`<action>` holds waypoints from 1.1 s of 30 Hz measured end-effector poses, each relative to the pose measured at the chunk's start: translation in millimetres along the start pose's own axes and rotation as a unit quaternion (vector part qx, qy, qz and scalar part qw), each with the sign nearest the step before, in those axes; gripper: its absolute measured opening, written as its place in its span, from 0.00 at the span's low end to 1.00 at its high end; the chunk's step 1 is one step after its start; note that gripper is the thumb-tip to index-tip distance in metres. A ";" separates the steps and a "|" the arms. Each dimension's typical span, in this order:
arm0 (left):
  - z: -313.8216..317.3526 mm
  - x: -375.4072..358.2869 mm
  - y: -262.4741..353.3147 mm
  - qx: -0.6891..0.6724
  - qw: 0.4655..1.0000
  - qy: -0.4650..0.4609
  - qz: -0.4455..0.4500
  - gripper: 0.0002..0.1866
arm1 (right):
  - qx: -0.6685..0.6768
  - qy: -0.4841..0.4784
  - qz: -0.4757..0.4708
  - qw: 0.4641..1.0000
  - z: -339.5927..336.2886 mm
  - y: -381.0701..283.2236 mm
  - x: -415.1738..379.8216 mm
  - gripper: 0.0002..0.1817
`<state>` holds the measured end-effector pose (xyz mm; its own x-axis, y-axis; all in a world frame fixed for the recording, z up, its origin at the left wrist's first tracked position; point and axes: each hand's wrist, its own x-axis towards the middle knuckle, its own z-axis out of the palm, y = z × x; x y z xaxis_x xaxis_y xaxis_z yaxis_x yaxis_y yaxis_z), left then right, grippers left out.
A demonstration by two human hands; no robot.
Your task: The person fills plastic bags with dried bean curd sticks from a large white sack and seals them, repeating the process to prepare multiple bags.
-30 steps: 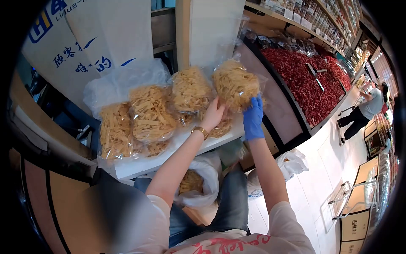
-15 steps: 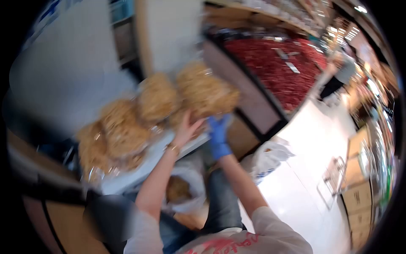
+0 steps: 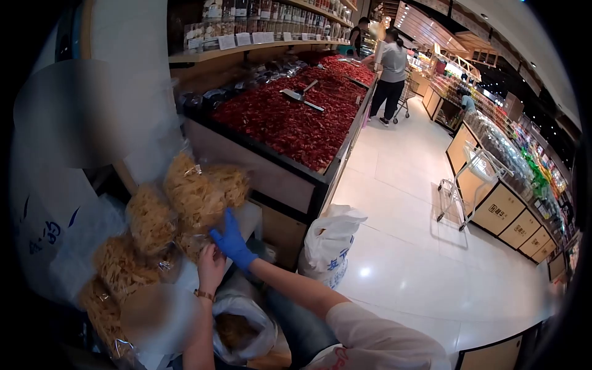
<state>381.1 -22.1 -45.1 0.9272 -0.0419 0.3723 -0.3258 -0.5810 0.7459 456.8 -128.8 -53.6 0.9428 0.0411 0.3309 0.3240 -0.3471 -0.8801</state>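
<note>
Clear plastic bags of pale yellow-brown dried food [image 3: 194, 191] are piled along a white surface [image 3: 246, 219] at the left. My left hand [image 3: 211, 265], bare with a bracelet at the wrist, is at the lower edge of a bag, fingers bent in; what they hold is too small to make out. Beside it my right hand [image 3: 233, 239], in a blue glove, has its thumb and fingers apart near the same bag. Below my hands an open white plastic bag [image 3: 262, 336] holds something brown.
A bin of dried red goods [image 3: 277, 117] with a metal scoop [image 3: 302, 98] stands ahead. A tied white bag [image 3: 330, 246] sits on the floor. A shopping cart [image 3: 465, 188] is at the right. A person [image 3: 391, 71] stands by the bin, with other people farther back.
The view has swung up and to the right, so the aisle and red bin show more fully. My hands remain close together at the bags, my left fingers now more bent.
</note>
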 end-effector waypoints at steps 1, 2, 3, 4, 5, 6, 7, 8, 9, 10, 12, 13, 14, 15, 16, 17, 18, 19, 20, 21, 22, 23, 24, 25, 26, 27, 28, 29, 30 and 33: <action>2.7 3.7 -1.7 -0.032 0.999 0.019 -0.014 0.13 | 0.001 0.004 0.000 1.000 -1.5 0.1 0.2 0.46; 5.1 8.4 -3.4 -0.064 0.997 0.037 -0.028 0.13 | 0.000 -0.006 -0.007 1.000 -4.6 -4.2 0.2 0.47; 5.5 14.1 -6.7 -0.064 0.997 0.035 -0.025 0.13 | -0.002 -0.016 -0.015 1.000 -4.3 -1.0 0.7 0.48; 4.1 20.3 -10.8 -0.129 0.989 0.035 -0.058 0.15 | -0.002 -0.012 -0.015 1.000 -3.3 2.0 1.7 0.48; 4.6 23.5 -14.3 -0.193 0.976 0.035 -0.092 0.16 | -0.001 0.003 -0.034 0.999 -1.3 4.9 1.4 0.48; 5.0 25.2 -12.8 -0.192 0.976 0.033 -0.092 0.16 | 0.001 0.017 -0.053 0.998 -2.0 2.8 -1.2 0.48; 4.9 27.7 -11.6 -0.172 0.982 0.031 -0.077 0.17 | 0.002 0.018 -0.052 0.998 -1.2 0.1 -5.6 0.48; 3.9 29.1 -10.6 -0.152 0.986 0.030 -0.061 0.18 | 0.002 0.051 -0.089 0.995 1.9 -3.7 -11.0 0.48; 6.0 29.8 -16.2 -0.150 0.986 0.029 -0.061 0.18 | 0.002 0.084 -0.125 0.989 2.7 -8.3 -14.8 0.48; 10.1 30.6 -23.6 -0.116 0.991 0.039 -0.055 0.19 | 0.004 0.084 -0.125 0.989 5.8 -6.7 -16.5 0.48; 11.5 26.8 -26.9 -0.079 0.994 0.047 -0.053 0.21 | -0.043 0.035 -0.061 0.997 15.6 -3.0 -19.2 0.47; 7.3 22.3 -19.0 -0.043 0.998 0.031 -0.039 0.22 | -0.040 0.035 -0.057 0.997 20.8 6.2 -17.7 0.47; 3.1 19.0 -14.1 -0.007 1.000 0.014 -0.023 0.24 | -0.020 0.014 -0.062 0.998 24.8 15.7 -14.2 0.47; 1.2 16.6 -16.4 -0.003 1.000 0.011 -0.023 0.24 | 0.000 -0.007 -0.067 0.998 25.5 16.0 -12.2 0.47; -0.4 13.4 -19.9 0.012 1.000 0.005 -0.026 0.24 | 0.004 -0.006 -0.065 0.998 26.8 16.4 -13.3 0.47; -1.3 10.7 -23.0 0.026 0.999 -0.002 -0.029 0.25 | 0.003 -0.030 -0.055 0.998 26.1 18.1 -15.5 0.46; -1.8 10.3 -24.6 0.027 0.999 -0.004 -0.032 0.25 | 0.002 -0.055 -0.044 0.998 23.5 19.2 -18.0 0.45; -2.1 9.5 -27.4 0.026 1.000 -0.003 -0.004 0.24 | 0.003 -0.058 -0.039 0.998 20.8 21.4 -19.5 0.45; -4.9 5.3 -28.5 0.028 0.999 -0.001 0.018 0.23 | 0.001 -0.057 -0.060 0.997 21.8 27.6 -21.2 0.43; -7.8 3.4 -21.8 0.029 0.999 -0.007 0.016 0.22 | 0.002 -0.058 -0.076 0.995 21.8 23.7 -26.9 0.41; -9.8 2.7 -17.1 0.033 0.999 -0.016 0.010 0.22 | 0.020 -0.064 -0.066 0.996 18.9 23.9 -35.0 0.39; -12.5 2.1 -12.0 0.019 1.000 -0.022 0.000 0.20 | 0.039 -0.069 -0.053 0.995 6.0 17.1 -44.0 0.36; -13.0 -4.6 -8.5 0.003 0.999 -0.031 -0.012 0.19 | 0.057 -0.068 -0.045 0.995 -4.3 15.5 -54.3 0.35; -14.2 -18.5 -4.5 0.007 0.999 -0.042 -0.030 0.19 | 0.072 -0.065 -0.040 0.995 -16.1 17.2 -67.0 0.33; -14.3 -27.6 4.3 -0.018 0.998 -0.042 -0.037 0.18 | 0.115 -0.057 -0.054 0.990 -32.7 19.2 -82.8 0.31; -13.1 -37.2 10.2 -0.046 0.997 -0.041 -0.045 0.17 | 0.141 -0.064 -0.044 0.987 -50.1 24.4 -98.8 0.30; -13.9 -52.2 10.2 -0.058 0.996 -0.062 -0.040 0.15 | 0.213 -0.091 -0.002 0.973 -69.0 35.7 -113.4 0.29; -11.9 -71.4 8.5 -0.075 0.991 -0.087 -0.070 0.15 | 0.223 -0.086 0.069 0.969 -97.5 32.0 -130.7 0.29; -9.2 -90.1 4.9 -0.090 0.986 -0.105 -0.097 0.15 | 0.138 -0.084 0.120 0.980 -119.4 40.1 -141.4 0.28; 0.1 -140.0 -25.0 -0.024 0.993 -0.105 -0.040 0.14 | 0.118 -0.055 0.192 0.973 -174.6 53.3 -162.8 0.19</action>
<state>259.5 -1.8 -115.9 0.9672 -0.1675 0.1910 -0.2525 -0.5496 0.7964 306.9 -317.5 -95.0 0.9964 0.0556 -0.0637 -0.0559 -0.1318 -0.9897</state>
